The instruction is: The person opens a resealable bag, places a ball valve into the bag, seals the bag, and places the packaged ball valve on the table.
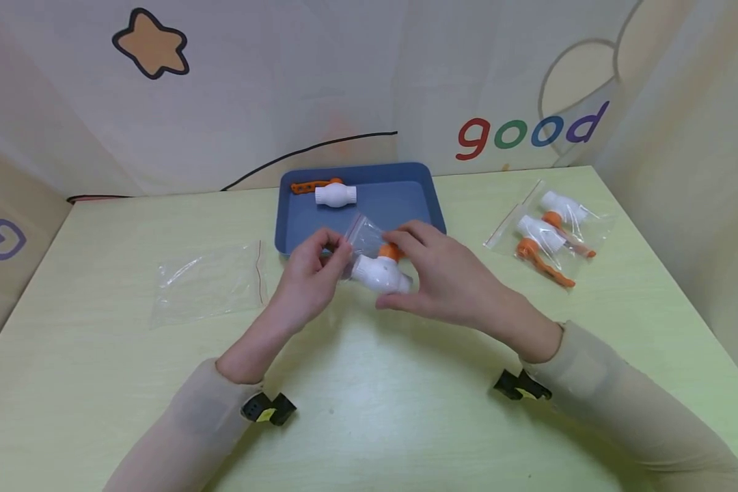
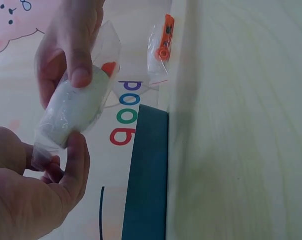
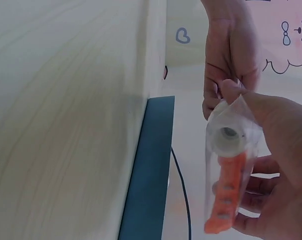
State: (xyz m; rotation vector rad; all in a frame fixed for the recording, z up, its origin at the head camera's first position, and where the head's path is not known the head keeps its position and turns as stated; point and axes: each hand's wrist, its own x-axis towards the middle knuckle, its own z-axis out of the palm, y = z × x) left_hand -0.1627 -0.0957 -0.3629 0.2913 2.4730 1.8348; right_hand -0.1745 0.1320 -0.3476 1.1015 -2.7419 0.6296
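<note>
A white plastic ball valve point(image 1: 379, 275) with an orange handle point(image 3: 227, 192) is inside a clear zip bag point(image 1: 364, 236), held above the table just in front of the tray. My left hand point(image 1: 306, 281) pinches the zip end of that bag between thumb and fingers. From the other side, my right hand point(image 1: 452, 277) grips the bagged valve, its thumb pressing on the white body in the left wrist view. The handle lies along the bag near the right fingers.
A blue tray point(image 1: 400, 199) at the back holds a white valve body point(image 1: 335, 195) and an orange handle point(image 1: 310, 186). A flat clear bag point(image 1: 209, 283) lies at left. Two bagged valves point(image 1: 544, 236) lie at right. A printed curtain point(image 1: 320, 68) hangs behind the table point(image 1: 369, 410).
</note>
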